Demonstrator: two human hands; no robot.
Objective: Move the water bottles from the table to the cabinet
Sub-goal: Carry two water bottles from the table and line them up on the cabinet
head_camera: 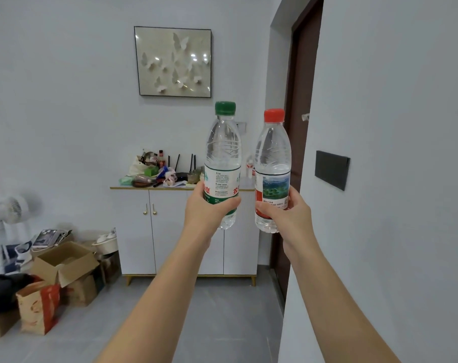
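Before the white cabinet (170, 231), left hand (206, 208) grips green-capped bottle (223, 158); right hand (285, 213) grips red-capped bottle (273, 163); carry upright, set down among clutter gently.

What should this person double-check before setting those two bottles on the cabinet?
1. Left hand grips green-cap bottle: ok.
2. Right hand grips red-cap bottle: ok.
3. Both caps on, bottles upright: ok.
4. Floor up to the cabinet free: ok; boxes lie off to the left.
5. Free spot on cabinet top: cannot tell; clutter covers much of it, and the bottles hide the rest.
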